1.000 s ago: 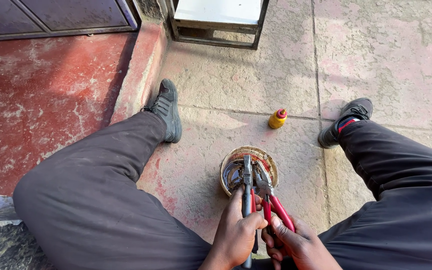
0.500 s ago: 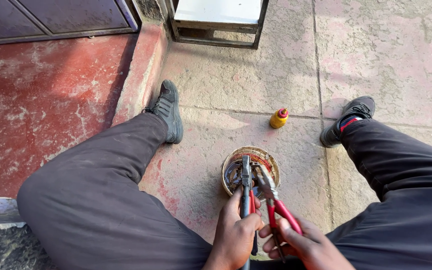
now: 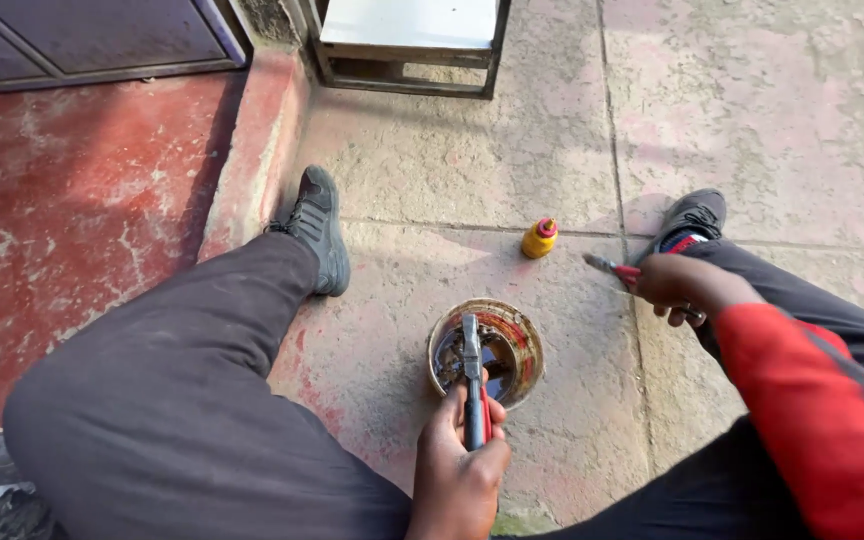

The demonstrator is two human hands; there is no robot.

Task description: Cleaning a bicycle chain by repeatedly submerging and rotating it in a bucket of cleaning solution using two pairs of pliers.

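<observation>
1 small yellow bottle with a red cap, seemingly unlabelled, stands on the concrete floor.

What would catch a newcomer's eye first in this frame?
The rusty round tin on the pavement between the seated person's legs, with pliers in the left hand held over it. Off to the right, the right hand lifts a red-handled tool near a small yellow bottle.

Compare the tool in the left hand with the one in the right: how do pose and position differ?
The left-hand pliers point away from the person, their head over the round tin; the right-hand tool points sideways toward the yellow bottle, away from the tin. The left hand sits low between the legs; the right hand is raised by the right shoe. Both have red on the handles.
</observation>
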